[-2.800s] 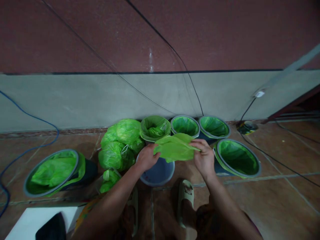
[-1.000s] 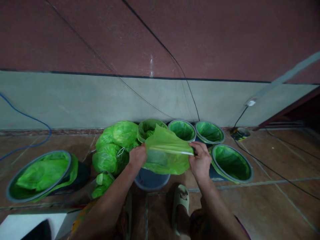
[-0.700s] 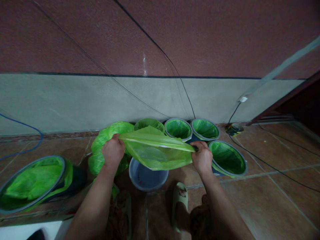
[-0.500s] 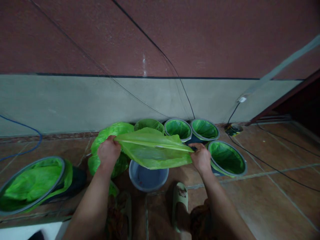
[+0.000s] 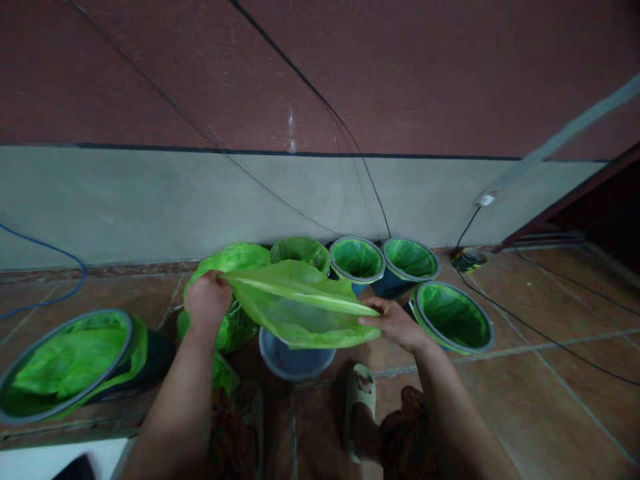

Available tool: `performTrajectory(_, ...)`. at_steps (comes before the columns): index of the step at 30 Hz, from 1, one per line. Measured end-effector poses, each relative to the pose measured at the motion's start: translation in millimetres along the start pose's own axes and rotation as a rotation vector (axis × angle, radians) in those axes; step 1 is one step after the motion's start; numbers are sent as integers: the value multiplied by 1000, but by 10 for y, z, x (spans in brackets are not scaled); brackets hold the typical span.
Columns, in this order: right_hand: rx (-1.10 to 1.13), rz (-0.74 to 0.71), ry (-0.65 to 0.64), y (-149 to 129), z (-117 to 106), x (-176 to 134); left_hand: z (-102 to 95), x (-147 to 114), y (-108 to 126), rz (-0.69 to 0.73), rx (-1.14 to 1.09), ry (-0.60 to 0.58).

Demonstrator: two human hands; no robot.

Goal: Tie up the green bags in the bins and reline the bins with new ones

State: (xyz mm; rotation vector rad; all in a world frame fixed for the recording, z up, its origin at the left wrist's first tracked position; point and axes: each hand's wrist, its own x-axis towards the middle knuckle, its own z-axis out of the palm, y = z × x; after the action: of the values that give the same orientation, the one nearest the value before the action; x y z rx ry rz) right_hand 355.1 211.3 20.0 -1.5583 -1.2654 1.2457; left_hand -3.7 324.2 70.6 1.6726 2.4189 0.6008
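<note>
Between my two hands a thin green plastic bag [image 5: 300,303] is stretched, its mouth partly parted. My left hand [image 5: 207,300] is closed on the bag's left corner. At the other end, my right hand [image 5: 393,323] pinches the right edge between thumb and fingers. Beneath the bag is a bluish-grey basin-like bin [image 5: 297,363], its far side hidden by the plastic. Behind my left hand sits a bulging pile of green bags [image 5: 235,257]. A bin lined in green [image 5: 300,250] stands behind the held bag.
More green-lined bins stand along the wall: one at the back [image 5: 357,260], one beside it [image 5: 410,260], and one nearer on the right [image 5: 455,317]. At left, another bin [image 5: 70,363] holds green plastic. A small can [image 5: 469,260] and black cable [image 5: 525,340] lie right.
My right hand has shifted slightly left and down along the bag's edge. The bag now sags more, its mouth wider. My left hand has moved a little left.
</note>
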Motion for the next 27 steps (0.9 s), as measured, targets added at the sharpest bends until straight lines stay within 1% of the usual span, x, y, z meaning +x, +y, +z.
performTrajectory(1, 5, -9, 10, 23, -21, 0, -17, 1, 3, -12, 38, -9)
performTrajectory(3, -34, -28, 93, 93, -75, 17, -50, 0, 9, -29, 101, -28)
performTrajectory(6, -290, -49, 282, 186, -139, 59, -68, -10, 20, -26, 130, -41)
performTrajectory(8, -434, -54, 356, 193, -145, 70, -57, -19, 28, -14, 133, -43)
performTrajectory(9, -436, -50, 360, 176, -137, 65, -49, -22, 32, -8, 133, -40)
performTrajectory(10, -387, -43, 340, 148, -124, 54, -41, -23, 34, -1, 134, -34)
performTrajectory(15, 94, -10, 69, -36, -108, -74, -39, 11, -4, -5, 154, -31)
performTrajectory(18, 259, 28, 12, -100, -158, -149, -50, 49, -67, -17, 152, -28)
performTrajectory(21, 327, 3, -22, -113, -193, -166, -56, 82, -120, -18, 139, -17)
performTrajectory(23, 309, -29, -11, -86, -196, -136, -62, 97, -129, -16, 131, -16)
performTrajectory(24, 287, -39, 24, -58, -191, -111, -66, 101, -127, -13, 128, -16)
performTrajectory(25, 253, -47, 78, -19, -181, -82, -69, 101, -122, -6, 124, -13)
performTrajectory(27, 113, -55, 239, 84, -145, -22, -62, 89, -114, 14, 114, 7)
